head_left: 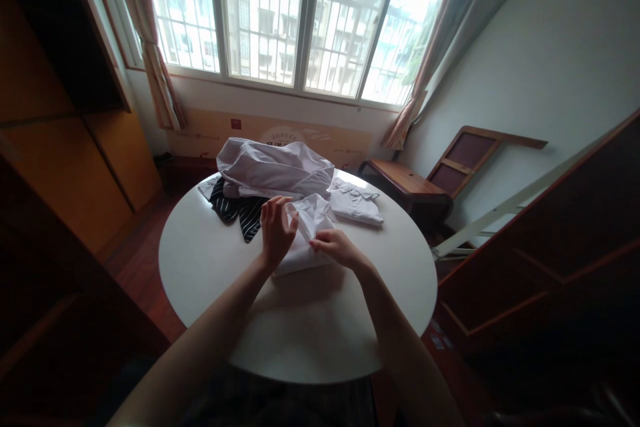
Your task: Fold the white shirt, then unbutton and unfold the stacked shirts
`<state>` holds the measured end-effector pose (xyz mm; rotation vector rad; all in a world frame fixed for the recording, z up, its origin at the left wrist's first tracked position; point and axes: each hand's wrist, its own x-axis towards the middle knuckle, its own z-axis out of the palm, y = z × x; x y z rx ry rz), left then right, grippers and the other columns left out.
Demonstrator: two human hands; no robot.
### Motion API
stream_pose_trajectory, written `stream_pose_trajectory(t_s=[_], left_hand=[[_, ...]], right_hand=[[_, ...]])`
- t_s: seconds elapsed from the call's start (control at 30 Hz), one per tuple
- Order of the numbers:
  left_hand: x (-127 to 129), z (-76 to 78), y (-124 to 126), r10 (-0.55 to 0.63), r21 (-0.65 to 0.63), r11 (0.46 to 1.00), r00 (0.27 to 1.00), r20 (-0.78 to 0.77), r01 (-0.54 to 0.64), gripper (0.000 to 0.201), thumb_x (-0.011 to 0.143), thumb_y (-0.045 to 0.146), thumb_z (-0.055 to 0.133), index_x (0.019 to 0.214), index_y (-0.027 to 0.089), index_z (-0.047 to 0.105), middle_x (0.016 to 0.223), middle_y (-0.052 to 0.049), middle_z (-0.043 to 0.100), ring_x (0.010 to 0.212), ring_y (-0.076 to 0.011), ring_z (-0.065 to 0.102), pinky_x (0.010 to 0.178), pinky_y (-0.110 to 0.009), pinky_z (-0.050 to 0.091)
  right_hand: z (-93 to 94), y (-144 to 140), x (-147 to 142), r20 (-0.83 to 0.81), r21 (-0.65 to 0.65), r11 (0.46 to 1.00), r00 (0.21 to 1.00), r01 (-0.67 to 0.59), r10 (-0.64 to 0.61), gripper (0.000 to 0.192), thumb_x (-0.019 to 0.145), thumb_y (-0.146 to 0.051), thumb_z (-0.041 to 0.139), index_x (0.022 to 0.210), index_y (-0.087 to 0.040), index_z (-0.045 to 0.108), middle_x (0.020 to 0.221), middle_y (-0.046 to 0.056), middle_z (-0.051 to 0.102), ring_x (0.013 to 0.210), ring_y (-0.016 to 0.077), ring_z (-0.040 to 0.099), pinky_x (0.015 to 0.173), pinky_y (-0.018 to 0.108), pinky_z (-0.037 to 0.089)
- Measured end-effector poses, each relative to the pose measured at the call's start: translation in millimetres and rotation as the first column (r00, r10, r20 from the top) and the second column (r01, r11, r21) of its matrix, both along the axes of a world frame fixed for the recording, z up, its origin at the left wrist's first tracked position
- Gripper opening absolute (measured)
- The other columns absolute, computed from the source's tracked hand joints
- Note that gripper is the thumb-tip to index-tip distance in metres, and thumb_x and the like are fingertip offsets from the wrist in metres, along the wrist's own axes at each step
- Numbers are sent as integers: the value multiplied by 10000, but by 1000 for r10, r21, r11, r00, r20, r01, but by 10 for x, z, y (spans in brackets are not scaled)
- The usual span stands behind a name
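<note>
Both hands work a small white cotton garment [307, 230], part-folded, lying on the round white table [210, 267] directly under the fingers. Left hand [276, 230] is raised, fingers curled, pinching a fabric edge; right hand [336, 247] lies flatter, fingertips pressing the cloth down. To fold cleanly, judgement: keep the right hand as anchor, draw the lifted edge taut and square before laying it.

Just beyond the left hand: a black-and-white striped cloth [239, 210] and a heap of white shirts [273, 170]. Beyond the right hand, a folded white shirt [356, 205]. Bare tabletop lies nearer the body; table rim well apart on both sides.
</note>
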<state>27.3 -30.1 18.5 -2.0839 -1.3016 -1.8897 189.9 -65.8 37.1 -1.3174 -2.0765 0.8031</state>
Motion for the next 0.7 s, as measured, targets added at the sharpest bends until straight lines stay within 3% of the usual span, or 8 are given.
stream_pose_trajectory(t_s=[0.07,0.17,0.3,0.43,0.7], left_hand=[[8,53,-56,-144,18,989,988,-49,145,242,766,203,546,1003,192,499,962,-60,546,928,-197,500,844,-345,404],[19,102,-105,-374,-51,927,914,-159,370,198,763,225,553,952,195,502,870,-32,563,843,-175,530,780,-314,437],[30,101,-96,-561,-205,826,800,-211,525,241,725,184,571,960,177,518,896,-48,576,861,-180,549,784,-306,449],[72,35,-47,-602,-334,777,786,-144,534,193,770,231,538,951,176,574,939,-64,620,855,-183,577,770,-291,458],[118,-74,-29,-603,-403,743,796,-53,535,185,794,291,518,769,152,637,679,-3,614,601,-114,523,575,-210,406]], right_hand=[[23,-11,-3,-90,61,997,995,38,-33,304,772,-369,496,559,-152,493,512,-44,409,495,76,345,481,211,257],[46,-28,-23,-176,198,971,979,135,-101,302,781,-363,495,558,-167,437,527,-46,382,513,83,340,491,214,259],[57,-51,-57,-172,412,871,961,268,-215,295,819,-348,447,577,-184,403,576,-32,406,565,104,378,552,224,297],[50,-64,-71,-93,526,797,951,298,-294,275,840,-296,389,584,-198,373,629,-12,423,620,125,403,611,238,323],[-9,-52,-68,1,520,800,937,298,-349,283,825,-313,417,570,-197,379,589,-24,410,566,110,382,560,226,300]])
